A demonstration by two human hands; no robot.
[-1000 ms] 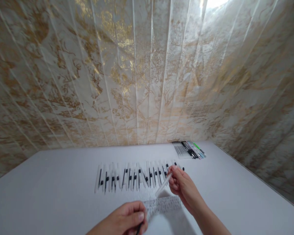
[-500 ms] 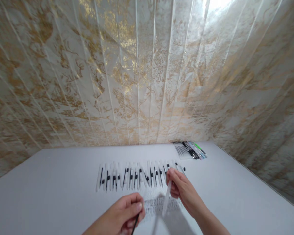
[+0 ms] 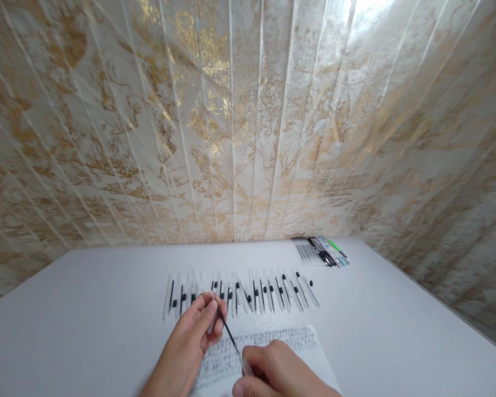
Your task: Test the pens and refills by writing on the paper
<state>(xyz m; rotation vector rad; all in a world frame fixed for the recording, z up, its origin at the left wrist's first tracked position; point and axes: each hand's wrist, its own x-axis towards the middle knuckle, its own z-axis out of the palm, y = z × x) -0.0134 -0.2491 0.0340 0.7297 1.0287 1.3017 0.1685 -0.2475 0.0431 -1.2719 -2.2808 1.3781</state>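
My left hand (image 3: 190, 342) pinches the upper end of a thin black pen refill (image 3: 228, 331) between thumb and fingers. My right hand (image 3: 273, 372) is closed round a clear pen barrel (image 3: 245, 365), whose tip meets the lower end of the refill. Both hands hover over a printed sheet in a clear sleeve (image 3: 281, 344) near the table's front. Just behind them lies a row of several clear pen barrels with black parts (image 3: 248, 292), laid side by side on the white table (image 3: 86, 309).
A bunch of pens and refills (image 3: 322, 252), some black and one green, lies at the back right of the table by the wall. Marbled gold-and-white panels (image 3: 231, 121) close in the back and right side.
My left hand rose and moved forward with the refill. My right hand drew back toward me with the clear barrel, leaving the row, and the barrel now meets the refill.
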